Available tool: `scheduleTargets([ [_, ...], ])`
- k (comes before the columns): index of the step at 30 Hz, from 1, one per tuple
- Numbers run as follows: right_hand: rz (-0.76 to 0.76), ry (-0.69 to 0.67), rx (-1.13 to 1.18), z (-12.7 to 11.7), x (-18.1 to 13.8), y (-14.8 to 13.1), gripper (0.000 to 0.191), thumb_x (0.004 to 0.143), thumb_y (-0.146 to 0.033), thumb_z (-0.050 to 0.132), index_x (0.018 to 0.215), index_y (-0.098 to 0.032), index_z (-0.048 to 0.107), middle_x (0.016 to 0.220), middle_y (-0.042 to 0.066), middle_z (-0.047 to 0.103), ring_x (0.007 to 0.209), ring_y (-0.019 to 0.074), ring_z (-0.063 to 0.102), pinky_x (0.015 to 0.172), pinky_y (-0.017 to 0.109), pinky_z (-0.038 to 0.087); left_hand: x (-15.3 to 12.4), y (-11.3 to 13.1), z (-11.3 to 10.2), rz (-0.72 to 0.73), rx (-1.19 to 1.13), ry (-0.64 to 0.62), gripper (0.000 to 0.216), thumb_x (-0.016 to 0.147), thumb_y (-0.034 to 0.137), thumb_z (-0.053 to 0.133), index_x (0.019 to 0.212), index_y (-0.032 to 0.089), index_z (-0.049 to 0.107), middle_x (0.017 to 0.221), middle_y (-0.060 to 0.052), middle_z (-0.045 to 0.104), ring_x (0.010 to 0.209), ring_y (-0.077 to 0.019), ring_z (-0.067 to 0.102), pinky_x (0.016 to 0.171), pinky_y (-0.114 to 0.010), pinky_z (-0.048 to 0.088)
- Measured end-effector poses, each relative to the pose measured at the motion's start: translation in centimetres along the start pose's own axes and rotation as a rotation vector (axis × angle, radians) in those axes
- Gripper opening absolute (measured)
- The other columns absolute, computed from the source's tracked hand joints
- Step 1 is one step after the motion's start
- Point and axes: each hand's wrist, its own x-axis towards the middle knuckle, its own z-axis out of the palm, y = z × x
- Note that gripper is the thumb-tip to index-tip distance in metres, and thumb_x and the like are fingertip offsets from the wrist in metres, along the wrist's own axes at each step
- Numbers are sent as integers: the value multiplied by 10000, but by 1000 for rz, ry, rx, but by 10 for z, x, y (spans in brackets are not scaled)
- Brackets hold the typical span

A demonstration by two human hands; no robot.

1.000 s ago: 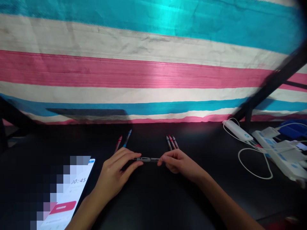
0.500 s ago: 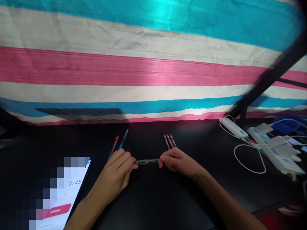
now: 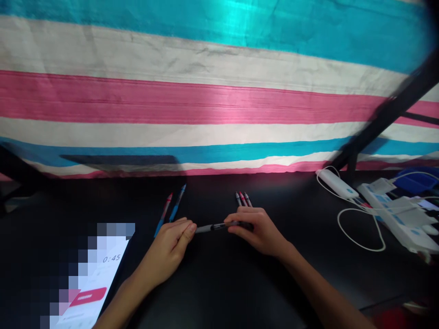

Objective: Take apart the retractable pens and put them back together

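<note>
A grey and dark pen (image 3: 216, 226) is held level between my two hands above the black table. My left hand (image 3: 173, 242) is closed round its grey left end, thumb on top. My right hand (image 3: 259, 228) pinches the dark barrel between thumb and fingers, and the pen's right end reaches under the palm. Just beyond my left hand lie a red and blue pen (image 3: 166, 211) and a blue pen (image 3: 178, 202). Past my right hand, several pens, among them a red-tipped pen (image 3: 243, 198), lie side by side, their near ends hidden by my fingers.
A lit phone or tablet screen (image 3: 92, 281), partly pixelated, lies at the left. To the right are a white power strip (image 3: 394, 219), a white adapter (image 3: 338, 183) and looping white cables (image 3: 360, 246). A striped sheet (image 3: 206, 105) hangs behind the black table (image 3: 219, 292).
My right hand has shifted its grip along the pen, so more of the dark barrel shows. The pen now slopes slightly up to the right. The view has shifted a little.
</note>
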Motion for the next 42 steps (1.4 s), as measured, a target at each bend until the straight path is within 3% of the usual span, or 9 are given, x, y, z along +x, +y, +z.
scheduleTargets([
  [5,58,82,22,2,-1,6,346,783,-381,693,1079,-205,669,807,24,613,646,131,529,597,245,407,1,-1,-2,-35,-21,28,395,971,328,330,604,189,383,588,28,429,574,-123,464,552,-239,345],
  [9,190,46,5,2,0,6,280,901,-388,522,831,-176,691,596,-12,566,520,99,459,511,228,334,1,0,-4,-26,-8,48,386,965,319,340,609,190,412,593,21,441,583,-132,465,549,-239,354],
  [12,169,92,81,2,0,4,163,819,-337,639,869,-183,655,788,18,625,649,120,532,548,223,381,1,1,-4,-22,1,49,386,967,314,333,615,190,429,592,18,443,590,-137,469,552,-241,358],
  [14,183,96,179,2,0,4,274,758,-310,705,991,-199,612,934,37,626,753,140,569,584,223,418,1,1,-4,-19,4,46,384,970,309,327,619,190,429,595,17,445,595,-139,469,557,-243,358],
  [19,285,5,229,6,0,4,218,871,-367,567,843,-162,637,728,17,601,640,121,543,572,234,412,1,3,-4,-13,7,39,385,971,309,326,612,193,403,598,18,432,594,-138,456,561,-248,353],
  [28,281,42,234,6,1,3,177,833,-336,619,818,-164,657,738,19,628,678,135,558,615,248,417,1,2,-4,5,19,55,374,967,295,335,611,194,390,606,17,436,601,-138,457,560,-250,351],
  [32,271,36,345,7,1,5,241,702,-281,756,888,-183,639,827,11,631,719,136,571,634,244,437,1,1,-4,10,23,42,365,970,286,341,620,191,390,614,18,445,603,-136,460,579,-254,346],
  [38,309,92,420,7,2,9,164,766,-298,703,843,-164,649,745,14,620,686,125,573,621,242,447,2,0,-4,14,4,39,362,975,280,333,626,190,372,607,27,429,581,-127,451,590,-259,334],
  [42,329,70,542,8,1,8,305,710,-298,753,961,-190,616,862,21,626,674,122,589,562,231,465,0,-1,-3,3,-1,42,355,974,276,340,631,190,375,614,28,433,590,-127,453,597,-258,334],
])
